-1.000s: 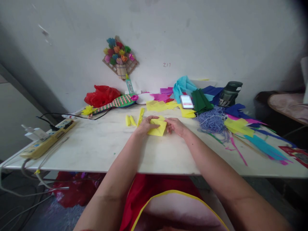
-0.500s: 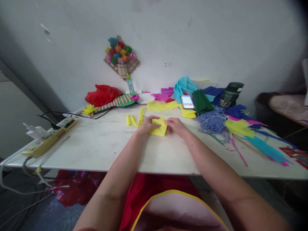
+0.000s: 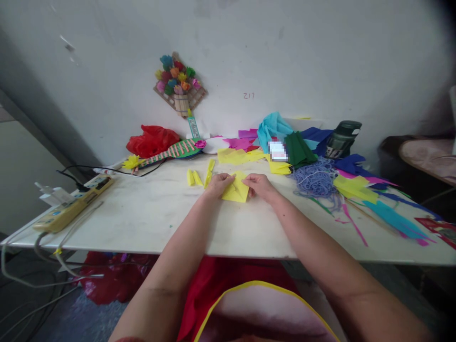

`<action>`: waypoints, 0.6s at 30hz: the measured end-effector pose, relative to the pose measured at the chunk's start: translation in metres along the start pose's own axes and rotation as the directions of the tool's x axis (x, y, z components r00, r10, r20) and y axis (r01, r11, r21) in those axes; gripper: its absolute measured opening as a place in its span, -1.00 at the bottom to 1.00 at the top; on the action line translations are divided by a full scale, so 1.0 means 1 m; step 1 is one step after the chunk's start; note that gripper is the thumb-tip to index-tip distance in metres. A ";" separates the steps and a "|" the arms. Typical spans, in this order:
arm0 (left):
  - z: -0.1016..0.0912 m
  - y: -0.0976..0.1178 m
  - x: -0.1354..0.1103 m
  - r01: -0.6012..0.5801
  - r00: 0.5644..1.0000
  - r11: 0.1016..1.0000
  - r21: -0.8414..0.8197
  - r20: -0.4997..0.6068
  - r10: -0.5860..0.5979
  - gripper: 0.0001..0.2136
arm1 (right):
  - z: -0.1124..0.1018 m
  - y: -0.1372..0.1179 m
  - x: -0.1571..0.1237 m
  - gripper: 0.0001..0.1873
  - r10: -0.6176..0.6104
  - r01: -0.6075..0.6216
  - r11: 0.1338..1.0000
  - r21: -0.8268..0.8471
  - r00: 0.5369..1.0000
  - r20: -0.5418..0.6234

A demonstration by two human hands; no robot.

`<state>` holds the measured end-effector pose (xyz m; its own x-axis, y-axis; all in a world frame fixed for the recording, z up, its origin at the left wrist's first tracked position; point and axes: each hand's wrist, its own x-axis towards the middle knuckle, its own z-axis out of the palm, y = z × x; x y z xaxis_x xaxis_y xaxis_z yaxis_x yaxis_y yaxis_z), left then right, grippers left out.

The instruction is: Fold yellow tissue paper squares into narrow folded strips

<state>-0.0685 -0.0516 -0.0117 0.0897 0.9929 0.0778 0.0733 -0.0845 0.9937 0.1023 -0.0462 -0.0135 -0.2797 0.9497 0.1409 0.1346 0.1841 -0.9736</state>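
Between my hands, just above the white table [image 3: 142, 213], is a square of yellow crepe paper [image 3: 236, 191]. My left hand [image 3: 218, 184] pinches its left side, thumb on top. On the right edge, my right hand [image 3: 261, 184] grips the paper between thumb and fingers; some of those fingers are hidden behind it. Left of my hands lie small folded yellow paper pieces [image 3: 194, 178] and a longer twisted yellow strip [image 3: 209, 172]. Flat yellow sheets [image 3: 233, 156] rest beyond my hands.
A tangle of purple yarn [image 3: 315, 178], a phone [image 3: 278, 150], green paper [image 3: 299, 149] and a dark bottle [image 3: 342, 139] crowd the right. A power strip [image 3: 73, 204] with cables runs along the left edge. A striped green craft piece [image 3: 174, 151] and red plastic [image 3: 153, 140] lie at the back.
My left thumb and fingers have shifted upward on the yellow paper, so more of its surface shows. My right hand keeps its grip almost unchanged.
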 end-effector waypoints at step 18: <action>-0.001 -0.010 0.016 -0.127 0.982 0.941 0.314 -0.092 0.163 -0.68 | 0.001 0.004 0.003 -0.69 0.040 -0.044 0.988 0.149 0.999 0.036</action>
<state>-0.0693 -0.0350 -0.0208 0.0082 0.9693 0.2458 0.3697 -0.2313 0.8999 0.1008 -0.0434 -0.0170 -0.3079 0.9466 0.0959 0.0038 0.1020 -0.9948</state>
